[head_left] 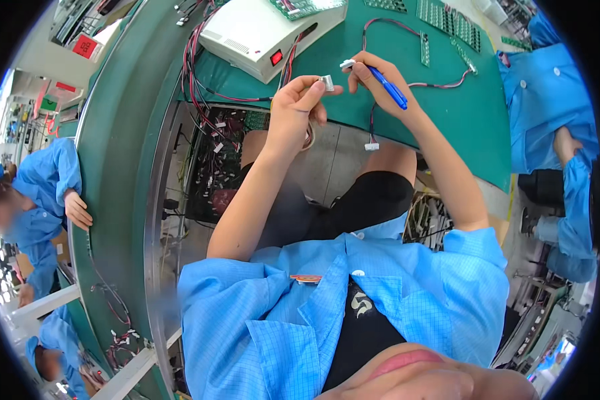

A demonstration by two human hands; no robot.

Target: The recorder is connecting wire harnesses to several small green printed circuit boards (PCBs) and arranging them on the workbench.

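Note:
Between the thumb and fingers of my left hand [297, 103] is a small white wire connector [327, 83], held just above the table's front edge. My right hand [387, 83], a short way to its right, is closed around a blue pen [390, 89]. At that hand's fingertips shows a small white piece [347, 64], too small to make out. Below the right hand, a dark red and black cable ends in a hanging white connector [372, 147]. The two hands are apart.
A white box with a red switch [277, 58] stands on the green tabletop [353, 37]. Cable bundles [192, 73] hang at its left. Green circuit boards [449, 25] lie at the far right. A green conveyor [117, 200] runs along my left; co-workers in blue sit beyond.

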